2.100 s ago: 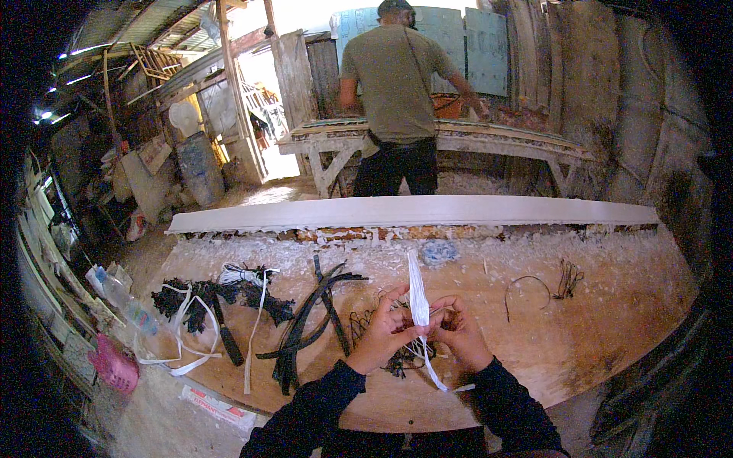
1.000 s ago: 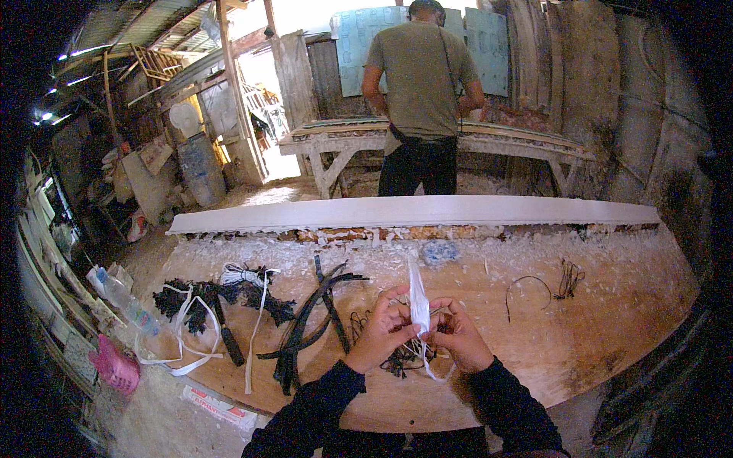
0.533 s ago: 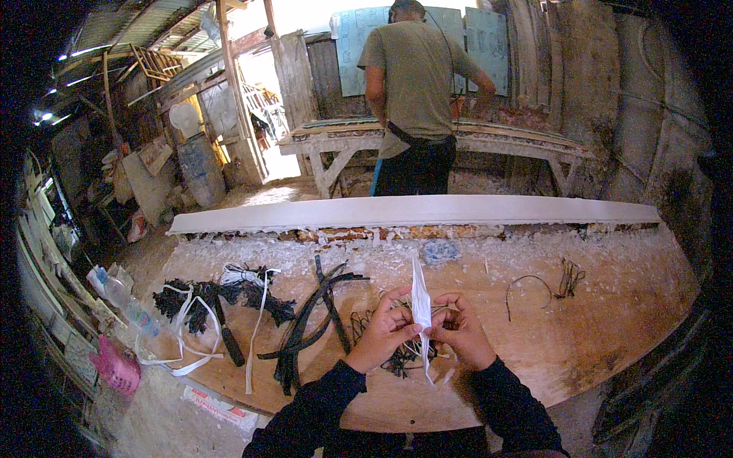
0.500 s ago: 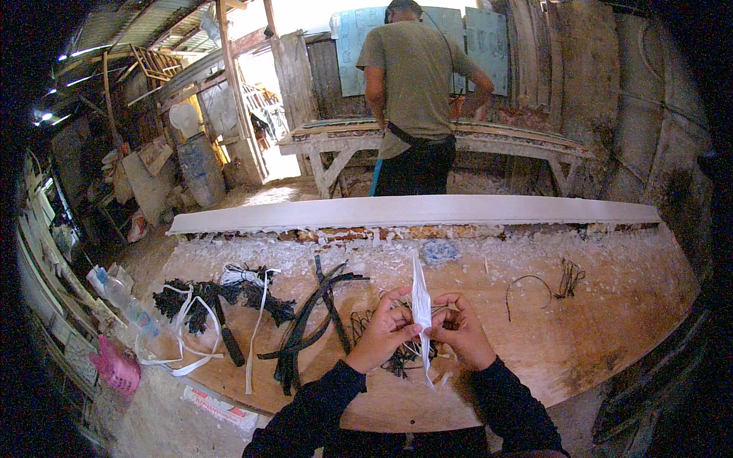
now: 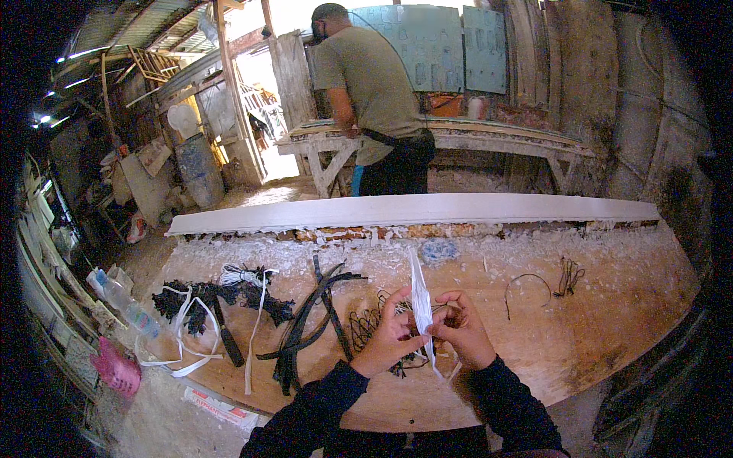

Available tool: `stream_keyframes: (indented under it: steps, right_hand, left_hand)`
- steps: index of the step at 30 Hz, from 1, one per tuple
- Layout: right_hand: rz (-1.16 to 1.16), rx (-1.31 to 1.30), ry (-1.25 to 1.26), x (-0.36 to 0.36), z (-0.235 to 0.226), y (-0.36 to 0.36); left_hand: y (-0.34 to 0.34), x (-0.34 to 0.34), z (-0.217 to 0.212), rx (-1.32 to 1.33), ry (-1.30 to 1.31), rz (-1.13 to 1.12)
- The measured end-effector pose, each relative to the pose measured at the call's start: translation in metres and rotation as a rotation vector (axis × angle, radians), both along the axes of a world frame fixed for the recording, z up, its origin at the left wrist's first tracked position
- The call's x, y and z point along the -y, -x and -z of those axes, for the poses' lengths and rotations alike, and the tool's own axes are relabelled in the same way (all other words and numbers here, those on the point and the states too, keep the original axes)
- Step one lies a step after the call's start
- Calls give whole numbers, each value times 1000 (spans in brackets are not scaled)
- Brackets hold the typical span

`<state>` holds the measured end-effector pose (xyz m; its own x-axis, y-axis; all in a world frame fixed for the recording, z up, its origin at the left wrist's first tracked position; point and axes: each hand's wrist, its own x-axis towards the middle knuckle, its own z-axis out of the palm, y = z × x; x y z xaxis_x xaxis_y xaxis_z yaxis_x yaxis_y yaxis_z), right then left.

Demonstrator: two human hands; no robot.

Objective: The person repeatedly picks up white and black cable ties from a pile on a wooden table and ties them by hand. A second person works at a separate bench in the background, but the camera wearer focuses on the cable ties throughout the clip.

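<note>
A folded white strip point(image 5: 421, 294), plastic-like and pointed at its top, stands upright between my hands. On its left side my left hand point(image 5: 385, 338) pinches it, thumb against its lower part. From the other side my right hand point(image 5: 463, 336) grips it with thumb and fingertips, a thin dark strand near the fingers. Partly hidden behind my left hand lie coiled dark wires point(image 5: 365, 328) on the wooden table point(image 5: 534, 359). Left of them are crossed black rubber-like strips point(image 5: 305, 317).
Farther left lie a bundle of black strands point(image 5: 259, 301), loose white strips point(image 5: 183, 336) and a dark rod point(image 5: 229, 343). Thin wires point(image 5: 569, 278) rest at the right. A white ledge point(image 5: 412, 210) bounds the table's far side. Beyond it, a person point(image 5: 374, 91) leans over another bench.
The white strip has shifted and tilted slightly in my hands, and my fingers have moved a little along it. The person behind has moved left and bent over the bench.
</note>
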<state>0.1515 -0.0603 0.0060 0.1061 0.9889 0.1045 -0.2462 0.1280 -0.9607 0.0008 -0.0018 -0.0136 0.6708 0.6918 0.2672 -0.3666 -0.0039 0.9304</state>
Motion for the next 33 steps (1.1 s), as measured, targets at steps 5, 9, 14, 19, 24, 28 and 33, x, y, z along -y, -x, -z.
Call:
stream_keyframes:
  steps: [5, 9, 14, 19, 24, 28, 33]
  right_hand:
    - [48, 87, -54, -1, 2, -2]
    - [78, 104, -127, -2, 5, -2]
    - [146, 148, -84, -3, 2, -5]
    - [43, 80, -37, 1, -5, -1]
    - [-8, 217, -44, 2, 0, 12]
    - [-40, 139, -1, 0, 5, 9]
    - [-20, 118, -6, 0, 5, 6]
  left_hand:
    - [3, -4, 0, -59, -6, -25]
    - [5, -5, -4, -108, -44, -52]
    - [6, -4, -10, -58, 7, -118]
    - [8, -6, -14, -68, -33, -216]
    - [8, -5, -12, -105, -121, -215]
    - [5, -3, -9, -105, -210, -242]
    - [7, -4, -12, -126, -210, -270]
